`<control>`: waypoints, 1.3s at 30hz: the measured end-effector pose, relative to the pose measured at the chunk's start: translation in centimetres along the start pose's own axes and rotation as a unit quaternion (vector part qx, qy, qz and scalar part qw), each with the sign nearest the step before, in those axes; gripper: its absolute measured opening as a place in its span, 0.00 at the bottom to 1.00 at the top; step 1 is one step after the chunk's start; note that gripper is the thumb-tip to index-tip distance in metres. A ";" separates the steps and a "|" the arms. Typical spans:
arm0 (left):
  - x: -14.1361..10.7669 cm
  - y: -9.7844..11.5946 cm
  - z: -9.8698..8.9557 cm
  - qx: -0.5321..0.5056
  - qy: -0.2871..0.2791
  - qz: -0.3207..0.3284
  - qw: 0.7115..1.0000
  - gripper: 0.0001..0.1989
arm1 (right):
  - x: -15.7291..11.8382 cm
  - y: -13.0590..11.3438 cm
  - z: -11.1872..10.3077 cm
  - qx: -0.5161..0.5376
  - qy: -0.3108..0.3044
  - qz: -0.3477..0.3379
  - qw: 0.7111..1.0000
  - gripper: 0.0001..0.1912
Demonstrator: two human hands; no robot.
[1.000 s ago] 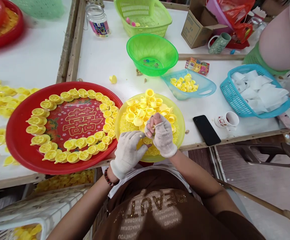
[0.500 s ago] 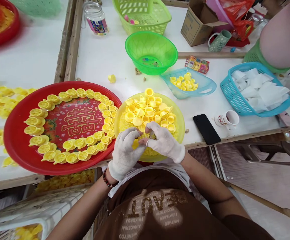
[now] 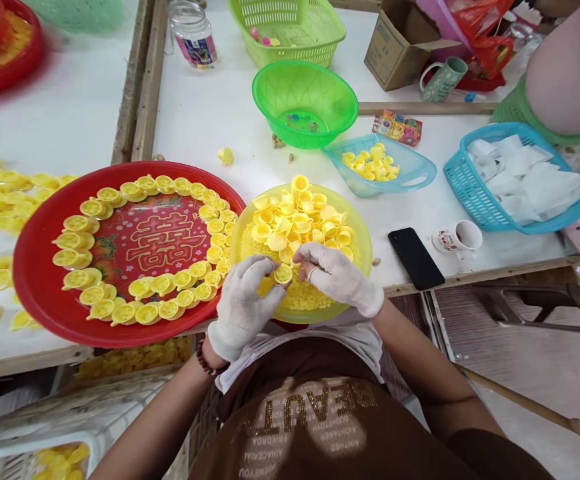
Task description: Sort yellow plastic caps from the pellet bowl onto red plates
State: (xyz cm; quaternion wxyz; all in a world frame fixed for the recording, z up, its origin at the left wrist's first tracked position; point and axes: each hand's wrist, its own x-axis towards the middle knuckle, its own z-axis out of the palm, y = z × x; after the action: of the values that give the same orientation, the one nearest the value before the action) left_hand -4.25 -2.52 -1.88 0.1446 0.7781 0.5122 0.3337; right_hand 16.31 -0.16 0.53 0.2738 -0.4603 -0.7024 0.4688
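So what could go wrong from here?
The round yellow piece in the left hand's fingers could slip and get lost among the yellow beads below.
The yellow cups are piled loosely, right by the right hand; a brush might topple some.
The phone lies near the table's front edge, to the right of that forearm; a wide swing of the elbow might catch it.

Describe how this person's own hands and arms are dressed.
The left hand and right hand wear white, knit-looking gloves that end at the wrist and leave some fingertips uncovered. A bracelet of dark, reddish-brown beads circles the left wrist. Both forearms are uncovered; a plain brown sleeve shows higher on the right arm.
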 end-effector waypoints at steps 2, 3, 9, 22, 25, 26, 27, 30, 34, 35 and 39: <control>0.0 -0.2 -0.6 -0.007 -0.001 -0.016 1.000 0.11 | -0.3 0.0 0.0 -0.048 0.021 -0.011 0.999 0.10; 0.1 -0.5 -1.0 -0.007 0.001 -0.021 1.000 0.12 | -0.5 0.0 0.2 -0.081 0.023 -0.020 0.996 0.09; 2.5 -5.9 -5.8 0.107 0.071 -0.070 0.989 0.14 | -1.6 -1.1 2.7 -0.305 -0.094 -0.119 0.940 0.07; 10.8 -17.2 -5.0 0.178 -0.065 -0.202 0.961 0.09 | -1.3 0.3 4.2 -0.423 -0.170 -0.157 0.876 0.15; 9.9 -15.8 -5.5 0.172 -0.028 -0.186 0.967 0.10 | -1.2 0.1 4.4 -0.420 -0.168 -0.103 0.886 0.17; 9.4 -14.8 -5.6 0.164 -0.001 -0.168 0.972 0.11 | -1.0 0.1 4.5 -0.416 -0.169 -0.085 0.890 0.18; 8.8 -13.6 -5.5 0.152 0.025 -0.144 0.978 0.11 | -0.9 0.0 4.5 -0.409 -0.172 -0.070 0.894 0.19; 7.4 -8.9 -4.4 0.117 0.031 -0.047 0.992 0.14 | -0.3 -0.3 4.3 -0.343 -0.162 -0.044 0.924 0.18; 6.8 -4.6 -1.9 0.160 -0.060 0.033 0.985 0.17 | 0.3 -0.5 3.5 -0.083 -0.093 -0.002 0.992 0.21; 6.8 -4.2 -1.4 0.170 -0.073 0.031 0.982 0.16 | 0.4 -0.6 3.2 -0.014 -0.069 0.012 0.997 0.23; 6.9 -4.7 -1.1 0.171 -0.086 0.016 0.981 0.14 | 1.3 -1.0 2.4 0.215 0.012 0.058 0.975 0.25</control>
State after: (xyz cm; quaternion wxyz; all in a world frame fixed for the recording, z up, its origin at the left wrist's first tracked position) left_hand -6.50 5.54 -1.20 0.0479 0.8249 0.5351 0.1756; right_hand 13.37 -0.11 0.38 0.3470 -0.4360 -0.5540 0.6185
